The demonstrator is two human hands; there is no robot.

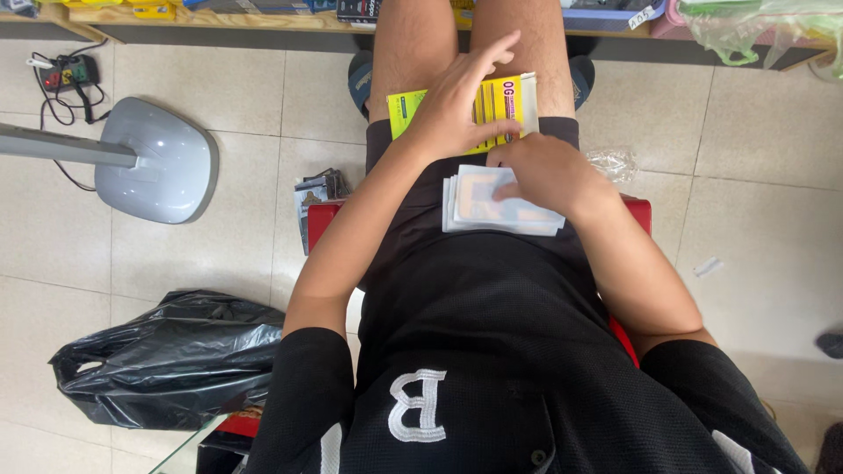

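Left hand [461, 101] lies open, fingers spread, flat on the yellow packet [503, 98]. Right hand [544, 171] pinches the top card of the stack [492, 211]. I'd lift one card only, steadying the rest.

The person's lap [474, 263], in black shorts, carries a stack of pale cards [492, 206] in the middle and a yellow packet [500, 101] farther out on the thighs. Beneath, the red seat [320, 218] stands on a pale tiled floor [746, 202].
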